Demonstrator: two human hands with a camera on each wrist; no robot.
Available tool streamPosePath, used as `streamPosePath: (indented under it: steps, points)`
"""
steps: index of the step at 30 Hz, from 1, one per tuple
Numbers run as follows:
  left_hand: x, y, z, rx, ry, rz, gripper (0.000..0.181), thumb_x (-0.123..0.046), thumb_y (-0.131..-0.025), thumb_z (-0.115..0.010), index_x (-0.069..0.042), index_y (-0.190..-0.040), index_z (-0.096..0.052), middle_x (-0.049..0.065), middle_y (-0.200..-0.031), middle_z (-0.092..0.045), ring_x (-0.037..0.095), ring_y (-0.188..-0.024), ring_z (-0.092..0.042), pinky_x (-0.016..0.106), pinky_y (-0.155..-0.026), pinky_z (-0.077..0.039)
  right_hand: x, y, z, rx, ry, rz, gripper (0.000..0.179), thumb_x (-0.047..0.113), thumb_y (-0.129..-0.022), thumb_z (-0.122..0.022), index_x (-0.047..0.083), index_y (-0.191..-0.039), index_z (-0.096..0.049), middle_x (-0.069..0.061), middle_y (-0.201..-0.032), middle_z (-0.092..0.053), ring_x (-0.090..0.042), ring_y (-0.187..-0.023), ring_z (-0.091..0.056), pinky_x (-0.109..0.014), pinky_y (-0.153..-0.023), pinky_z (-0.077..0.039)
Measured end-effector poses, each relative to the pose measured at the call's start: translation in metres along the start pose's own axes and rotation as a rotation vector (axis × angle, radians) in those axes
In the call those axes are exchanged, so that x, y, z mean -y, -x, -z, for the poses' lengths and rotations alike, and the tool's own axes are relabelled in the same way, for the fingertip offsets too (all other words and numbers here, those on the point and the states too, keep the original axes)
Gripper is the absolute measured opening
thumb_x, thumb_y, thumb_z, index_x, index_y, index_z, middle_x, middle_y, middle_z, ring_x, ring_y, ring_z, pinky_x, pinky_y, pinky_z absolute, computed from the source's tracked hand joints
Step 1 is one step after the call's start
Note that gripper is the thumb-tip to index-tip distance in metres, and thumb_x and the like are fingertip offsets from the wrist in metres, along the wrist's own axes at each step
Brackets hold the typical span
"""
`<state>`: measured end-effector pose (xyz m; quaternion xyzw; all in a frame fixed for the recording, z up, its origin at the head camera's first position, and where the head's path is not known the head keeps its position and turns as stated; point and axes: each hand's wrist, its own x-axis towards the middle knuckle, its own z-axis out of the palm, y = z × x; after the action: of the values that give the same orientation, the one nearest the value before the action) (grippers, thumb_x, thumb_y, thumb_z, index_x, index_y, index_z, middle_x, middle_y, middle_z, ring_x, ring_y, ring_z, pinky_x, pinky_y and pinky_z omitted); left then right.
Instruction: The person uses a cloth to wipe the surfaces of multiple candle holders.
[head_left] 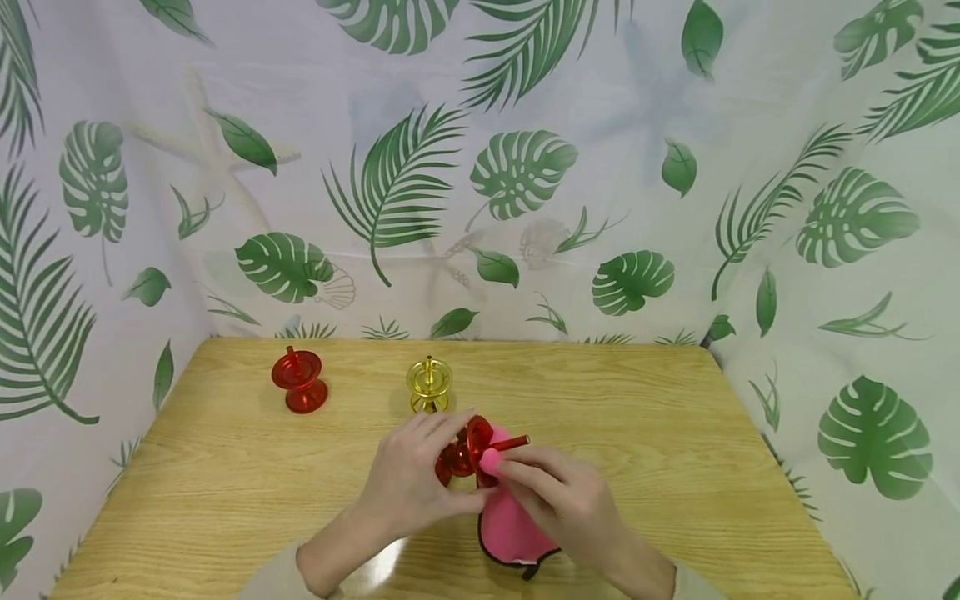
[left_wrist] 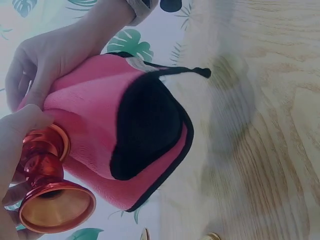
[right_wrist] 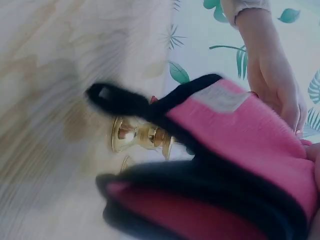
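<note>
My left hand [head_left: 420, 475] grips a shiny red candle holder [head_left: 461, 457] above the table, tipped on its side with its spike pointing right. In the left wrist view its hollow flared base [left_wrist: 57, 207] faces the camera. My right hand [head_left: 566, 500] pinches a pink cloth [head_left: 513, 525] with black edging, bunched against the holder's dish by the spike. The rest of the cloth hangs below the fingers, showing a black patch [left_wrist: 150, 127] and a short black loop [left_wrist: 185, 71]. The left fingers behind the holder are partly hidden.
A second red candle holder [head_left: 300, 379] stands upright at the table's back left. Beyond my left hand stands a gold candle holder [head_left: 429, 379], its base partly covered by the hand. A leaf-patterned curtain [head_left: 450, 167] borders the wooden table [head_left: 637, 400] at the back and sides.
</note>
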<state>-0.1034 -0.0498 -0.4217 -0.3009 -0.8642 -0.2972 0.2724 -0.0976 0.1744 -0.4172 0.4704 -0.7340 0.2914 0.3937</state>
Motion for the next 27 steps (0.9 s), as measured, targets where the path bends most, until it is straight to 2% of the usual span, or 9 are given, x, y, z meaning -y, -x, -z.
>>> streamPosePath:
  steps: [4,9,16,22,27]
  points:
    - [0.0,0.0,0.0,-0.012,0.006,0.015,0.081,-0.046,-0.062,-0.098,-0.01,-0.129,-0.071,-0.001,-0.103,-0.078,0.012,-0.087,-0.068,0.022,-0.07,-0.056,-0.007,0.001,0.003,-0.104,-0.015,0.023,0.018,0.013,-0.103,-0.068,-0.001,-0.103,-0.08,-0.015,-0.092,-0.076,-0.021,-0.074,-0.075,-0.021,-0.071,-0.062]
    - [0.001,0.0,0.001,-0.02,-0.008,0.028,0.081,-0.048,-0.062,-0.098,-0.011,-0.129,-0.071,-0.002,-0.1,-0.077,0.012,-0.087,-0.068,0.024,-0.069,-0.056,-0.012,0.0,0.012,-0.144,-0.006,-0.013,0.02,0.014,-0.103,-0.069,-0.001,-0.098,-0.08,-0.016,-0.089,-0.075,-0.022,-0.071,-0.074,-0.022,-0.067,-0.061]
    - [0.0,0.001,0.001,-0.025,-0.016,0.034,0.081,-0.05,-0.06,-0.098,-0.011,-0.127,-0.071,-0.003,-0.098,-0.076,0.012,-0.086,-0.067,0.023,-0.069,-0.056,-0.011,-0.002,0.02,-0.136,0.011,-0.086,0.023,0.018,-0.103,-0.068,0.0,-0.097,-0.08,-0.014,-0.089,-0.076,-0.022,-0.07,-0.074,-0.023,-0.066,-0.061]
    - [-0.004,-0.001,0.0,-0.012,0.013,0.036,0.079,-0.047,-0.062,-0.098,-0.01,-0.127,-0.072,-0.001,-0.104,-0.079,0.013,-0.088,-0.07,0.025,-0.072,-0.058,-0.006,-0.007,0.012,-0.122,-0.027,-0.027,0.018,0.016,-0.102,-0.07,0.001,-0.099,-0.08,-0.013,-0.09,-0.077,-0.021,-0.072,-0.075,-0.022,-0.069,-0.062]
    - [-0.007,-0.003,0.002,0.028,0.079,0.075,0.08,-0.045,-0.063,-0.099,-0.009,-0.129,-0.071,0.001,-0.11,-0.08,0.014,-0.09,-0.07,0.025,-0.073,-0.057,0.0,-0.01,0.002,-0.062,-0.07,0.004,0.017,0.016,-0.102,-0.069,0.003,-0.1,-0.08,-0.011,-0.092,-0.078,-0.019,-0.077,-0.075,-0.024,-0.073,-0.063]
